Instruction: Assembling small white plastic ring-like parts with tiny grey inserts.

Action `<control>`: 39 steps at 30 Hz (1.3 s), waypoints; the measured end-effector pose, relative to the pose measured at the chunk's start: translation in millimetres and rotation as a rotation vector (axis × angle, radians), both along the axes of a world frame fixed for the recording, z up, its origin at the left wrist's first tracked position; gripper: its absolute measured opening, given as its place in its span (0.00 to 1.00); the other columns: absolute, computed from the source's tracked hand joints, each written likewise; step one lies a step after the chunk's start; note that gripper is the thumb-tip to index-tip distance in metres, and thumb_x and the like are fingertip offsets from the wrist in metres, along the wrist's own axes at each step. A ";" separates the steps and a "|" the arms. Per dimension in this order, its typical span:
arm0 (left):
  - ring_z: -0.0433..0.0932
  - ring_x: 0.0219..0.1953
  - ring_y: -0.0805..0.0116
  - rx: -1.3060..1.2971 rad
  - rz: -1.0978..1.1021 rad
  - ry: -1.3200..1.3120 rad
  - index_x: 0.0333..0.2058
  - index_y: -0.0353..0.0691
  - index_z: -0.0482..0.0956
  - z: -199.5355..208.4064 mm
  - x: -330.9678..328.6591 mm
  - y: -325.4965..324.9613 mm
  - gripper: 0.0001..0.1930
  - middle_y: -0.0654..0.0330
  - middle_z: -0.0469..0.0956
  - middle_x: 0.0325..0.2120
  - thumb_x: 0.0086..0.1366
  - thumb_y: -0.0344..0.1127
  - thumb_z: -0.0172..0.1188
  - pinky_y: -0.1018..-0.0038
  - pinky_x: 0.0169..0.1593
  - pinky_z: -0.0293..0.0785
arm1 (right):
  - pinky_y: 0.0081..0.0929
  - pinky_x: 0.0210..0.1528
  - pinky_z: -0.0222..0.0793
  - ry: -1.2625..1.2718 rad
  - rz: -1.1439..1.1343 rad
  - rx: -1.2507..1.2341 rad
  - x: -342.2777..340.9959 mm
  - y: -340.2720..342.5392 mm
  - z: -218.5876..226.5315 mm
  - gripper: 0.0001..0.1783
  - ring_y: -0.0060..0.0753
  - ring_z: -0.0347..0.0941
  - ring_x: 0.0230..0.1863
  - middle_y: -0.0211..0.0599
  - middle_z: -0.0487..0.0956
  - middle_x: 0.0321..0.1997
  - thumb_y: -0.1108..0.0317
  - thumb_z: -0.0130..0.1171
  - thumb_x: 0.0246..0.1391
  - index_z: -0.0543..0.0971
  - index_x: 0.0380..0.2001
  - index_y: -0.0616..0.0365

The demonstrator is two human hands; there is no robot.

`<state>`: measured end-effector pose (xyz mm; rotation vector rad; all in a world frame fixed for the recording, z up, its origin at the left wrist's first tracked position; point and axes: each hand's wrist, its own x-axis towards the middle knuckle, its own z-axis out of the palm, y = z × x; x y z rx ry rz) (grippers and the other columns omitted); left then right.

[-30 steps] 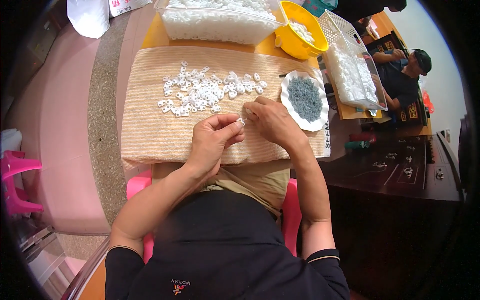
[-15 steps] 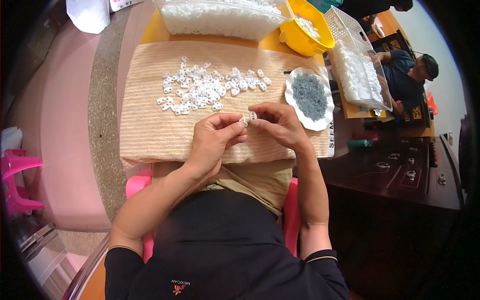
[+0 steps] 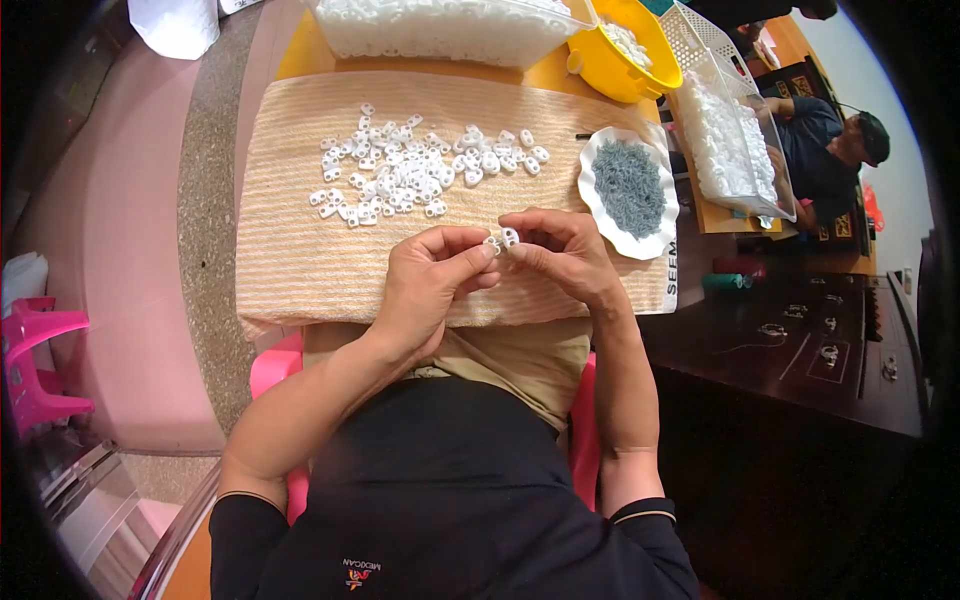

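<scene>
Over the near part of a striped towel (image 3: 300, 270), my two hands meet fingertip to fingertip. My left hand (image 3: 432, 275) pinches a small white plastic part (image 3: 493, 244) between thumb and forefinger. In my right hand (image 3: 568, 255) is a white oval plastic piece with dark holes (image 3: 510, 237), gripped by thumb and fingers. The two parts are close together; whether they are joined I cannot tell. A loose heap of similar white pieces (image 3: 405, 170) lies beyond my left hand, with a smaller group (image 3: 490, 157) beside it.
Right of my hands sits a white scalloped dish (image 3: 650, 243) of small grey pieces (image 3: 628, 188). A clear bin (image 3: 430, 40) of white parts and a yellow basin (image 3: 640, 80) stand at the far edge. Another person (image 3: 835, 150) sits at the right behind a filled bin (image 3: 725, 150).
The pieces at my fingertips have come closer together, and the right one has turned so its holed face shows. The view has shifted slightly; both hands stay in nearly the same place.
</scene>
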<state>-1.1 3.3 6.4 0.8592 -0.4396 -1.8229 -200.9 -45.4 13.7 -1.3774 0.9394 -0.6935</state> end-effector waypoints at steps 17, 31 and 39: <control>0.80 0.33 0.72 0.015 -0.018 -0.013 0.39 0.29 0.77 -0.3 0.2 0.5 0.08 0.56 0.80 0.32 0.62 0.26 0.61 0.78 0.39 0.80 | 0.20 0.41 0.76 -0.049 -0.018 0.080 -4.4 2.5 -0.9 0.18 0.21 0.77 0.36 0.34 0.81 0.38 0.75 0.62 0.55 0.76 0.50 0.67; 0.80 0.32 0.74 -0.003 -0.033 0.004 0.40 0.30 0.78 0.5 -0.7 0.8 0.08 0.57 0.81 0.32 0.62 0.26 0.61 0.81 0.38 0.79 | 0.21 0.43 0.76 -0.048 0.035 0.080 -1.5 3.9 2.6 0.18 0.23 0.78 0.40 0.36 0.81 0.41 0.75 0.61 0.56 0.76 0.50 0.67; 0.79 0.31 0.76 0.010 -0.047 -0.009 0.39 0.31 0.79 -0.8 -1.1 1.9 0.08 0.59 0.80 0.31 0.62 0.26 0.61 0.81 0.38 0.79 | 0.22 0.45 0.76 -0.098 0.033 0.132 3.4 7.3 7.0 0.17 0.25 0.78 0.42 0.38 0.81 0.43 0.76 0.60 0.56 0.75 0.50 0.68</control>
